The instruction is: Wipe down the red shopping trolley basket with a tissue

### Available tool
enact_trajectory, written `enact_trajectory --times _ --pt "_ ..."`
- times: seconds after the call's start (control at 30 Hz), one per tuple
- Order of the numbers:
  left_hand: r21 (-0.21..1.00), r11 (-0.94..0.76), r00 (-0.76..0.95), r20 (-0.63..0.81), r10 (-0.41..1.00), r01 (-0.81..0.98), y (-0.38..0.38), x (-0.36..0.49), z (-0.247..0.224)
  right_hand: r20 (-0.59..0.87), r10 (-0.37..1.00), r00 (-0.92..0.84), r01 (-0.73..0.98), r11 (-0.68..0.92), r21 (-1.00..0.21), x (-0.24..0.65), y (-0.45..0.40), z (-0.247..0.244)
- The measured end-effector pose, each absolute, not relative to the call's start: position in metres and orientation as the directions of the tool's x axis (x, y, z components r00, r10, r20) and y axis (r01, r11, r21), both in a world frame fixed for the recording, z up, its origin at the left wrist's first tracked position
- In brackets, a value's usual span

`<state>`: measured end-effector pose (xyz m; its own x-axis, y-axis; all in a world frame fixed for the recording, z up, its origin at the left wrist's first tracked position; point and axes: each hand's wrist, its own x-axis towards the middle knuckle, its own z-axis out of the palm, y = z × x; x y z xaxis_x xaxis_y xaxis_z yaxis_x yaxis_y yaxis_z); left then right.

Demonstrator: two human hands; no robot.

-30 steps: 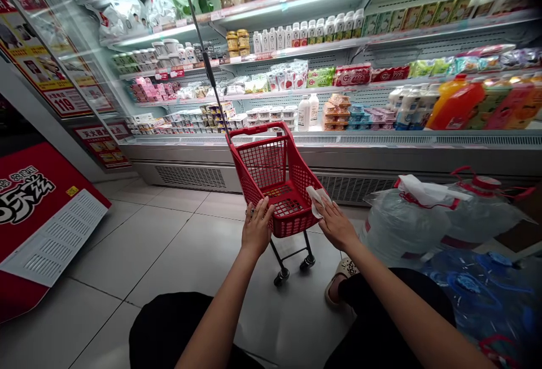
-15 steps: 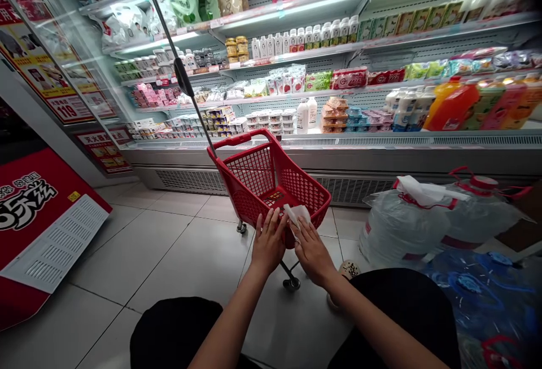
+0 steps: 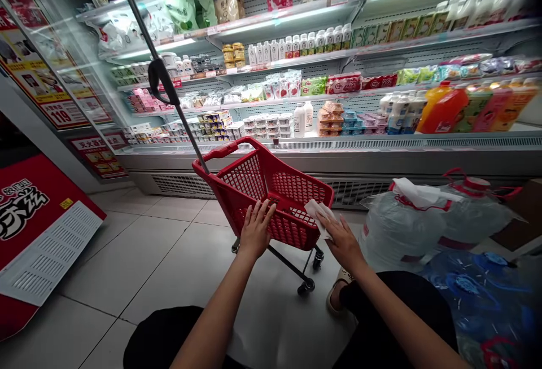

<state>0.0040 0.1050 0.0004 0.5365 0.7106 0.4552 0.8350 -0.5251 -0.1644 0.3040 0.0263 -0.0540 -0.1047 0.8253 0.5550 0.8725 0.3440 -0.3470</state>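
Note:
A small red plastic shopping cart [image 3: 237,202] on black wheels stands in front of me, with a long grey pole [image 3: 185,123] rising from its handle end. My left hand [image 3: 255,231] lies with fingers spread against the top of the cart's near side. At the cart's right end, my right hand [image 3: 342,239] presses a crumpled white cloth or tissue [image 3: 320,215] to the corner of the rim. The palm side of that hand is hidden.
Refrigerated shelves [image 3: 359,144] with bottles, cups and packs run behind the cart. Large water jugs [image 3: 402,225] in plastic bags and blue bottles [image 3: 470,287] stand at my right. A red and white cabinet [image 3: 55,245] is at the left. One shoe [image 3: 337,293] shows beside the cart.
The cart has turned, so its near side now faces me more. My hands have moved apart: the left slightly left, the right along to the right corner with the white cloth.

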Motion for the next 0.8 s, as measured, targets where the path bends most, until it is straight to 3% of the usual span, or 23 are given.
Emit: enact_trajectory --times 0.1,0.2,0.3,0.63,0.8 --pt "-0.153 -0.529 0.532 0.470 0.705 0.835 0.099 0.014 -0.007 0.550 0.835 -0.010 0.810 0.330 -0.485 0.311 0.030 -0.056" --pt "-0.145 -0.534 0.532 0.477 0.700 0.833 0.092 0.026 -0.009 0.495 0.850 0.183 0.737 0.215 -0.641 0.304 0.031 -0.057" --pt "-0.127 -0.527 0.516 0.487 0.705 0.840 0.085 0.037 -0.011 0.494 0.821 0.284 0.708 0.168 -0.686 0.292 0.030 -0.057" --pt "-0.136 -0.568 0.554 0.487 0.675 0.812 0.077 0.039 -0.009 0.562 0.822 -0.093 0.921 0.286 -0.265 0.314 0.015 -0.053" --pt "-0.116 -0.561 0.540 0.481 0.691 0.820 0.075 0.040 -0.009 0.585 0.793 -0.168 0.897 0.369 -0.242 0.332 0.017 -0.059"
